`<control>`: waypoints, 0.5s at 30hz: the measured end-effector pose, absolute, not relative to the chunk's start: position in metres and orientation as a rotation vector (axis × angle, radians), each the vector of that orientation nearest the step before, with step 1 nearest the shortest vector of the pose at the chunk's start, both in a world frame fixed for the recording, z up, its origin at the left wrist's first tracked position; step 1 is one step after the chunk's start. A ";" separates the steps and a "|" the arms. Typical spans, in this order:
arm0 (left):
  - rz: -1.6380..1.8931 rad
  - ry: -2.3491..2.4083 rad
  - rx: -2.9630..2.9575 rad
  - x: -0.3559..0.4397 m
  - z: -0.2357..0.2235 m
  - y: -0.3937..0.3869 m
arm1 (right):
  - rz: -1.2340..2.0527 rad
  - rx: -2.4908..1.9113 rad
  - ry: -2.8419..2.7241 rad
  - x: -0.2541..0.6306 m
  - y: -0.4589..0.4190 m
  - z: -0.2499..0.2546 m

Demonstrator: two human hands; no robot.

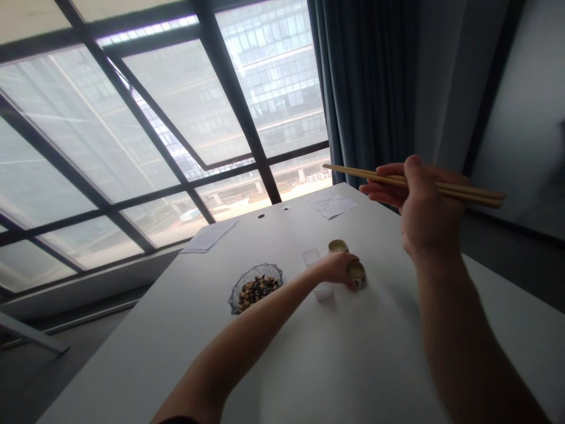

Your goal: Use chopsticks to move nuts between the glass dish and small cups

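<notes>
Glass bowl [255,288] in the lower middle, piled with beans [256,292] and dark bits. Just right of it, two clear cups [311,257], can't tell what's inside. Left hand [336,268] is curled onto a ceramic cup [356,274], with a second ceramic cup [338,246] just behind, both yellowish inside. Over at right, right hand [424,200] pinches chopsticks [353,172] up in the air.
</notes>
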State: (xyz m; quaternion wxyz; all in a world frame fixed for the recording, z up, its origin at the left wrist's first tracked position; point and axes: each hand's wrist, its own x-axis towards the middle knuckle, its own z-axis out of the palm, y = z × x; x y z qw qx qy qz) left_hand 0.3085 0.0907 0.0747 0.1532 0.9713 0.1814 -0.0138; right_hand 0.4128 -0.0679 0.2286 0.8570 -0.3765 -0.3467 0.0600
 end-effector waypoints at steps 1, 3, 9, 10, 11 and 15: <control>-0.040 0.522 2.786 0.308 0.074 0.090 | 0.132 -0.794 -0.732 0.413 -0.067 0.228; -0.031 0.527 2.786 0.306 0.074 0.088 | 0.141 -0.799 -0.750 0.412 -0.067 0.227; 0.041 0.601 2.773 0.299 0.072 0.080 | 0.158 -0.816 -0.767 0.411 -0.066 0.225; 0.055 0.613 2.770 0.298 0.072 0.079 | 0.162 -0.817 -0.766 0.410 -0.066 0.225; 0.071 0.625 2.767 0.298 0.072 0.078 | 0.166 -0.817 -0.766 0.410 -0.066 0.225; 0.123 0.687 2.753 0.296 0.070 0.072 | 0.165 -0.809 -0.782 0.409 -0.063 0.224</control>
